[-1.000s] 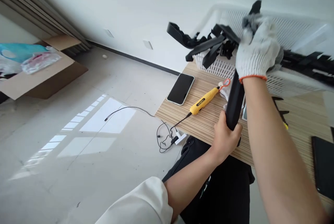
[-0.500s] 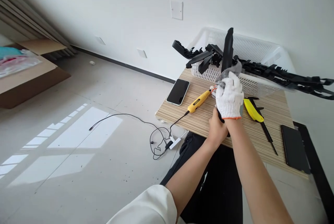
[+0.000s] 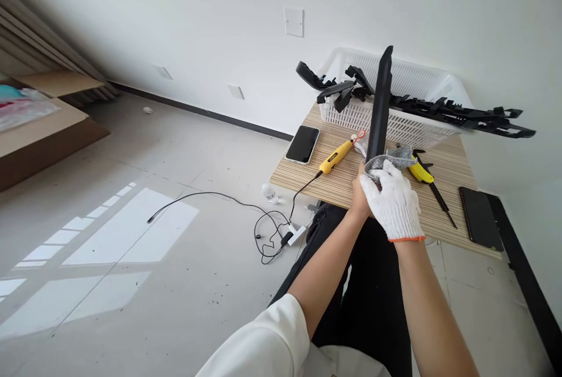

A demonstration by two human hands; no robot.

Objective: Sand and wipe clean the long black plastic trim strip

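A long black plastic strip (image 3: 380,102) stands nearly upright over the wooden table (image 3: 342,181). My bare left hand (image 3: 359,200) grips its lower end, mostly hidden behind my right hand. My right hand (image 3: 394,201), in a white knit glove with an orange cuff, is closed around a grey cloth (image 3: 389,161) wrapped against the strip's lower part.
A white basket (image 3: 408,81) with several black plastic parts (image 3: 456,113) sits at the table's back. On the table lie a phone (image 3: 302,144), a yellow electric tool (image 3: 337,157) with a cable, a yellow knife (image 3: 421,171), and a dark phone (image 3: 480,217). A cardboard box (image 3: 39,131) stands far left.
My gloved right hand has slid down the strip from near its top to its lower end, taking the grey cloth along. The strip now stands more upright.
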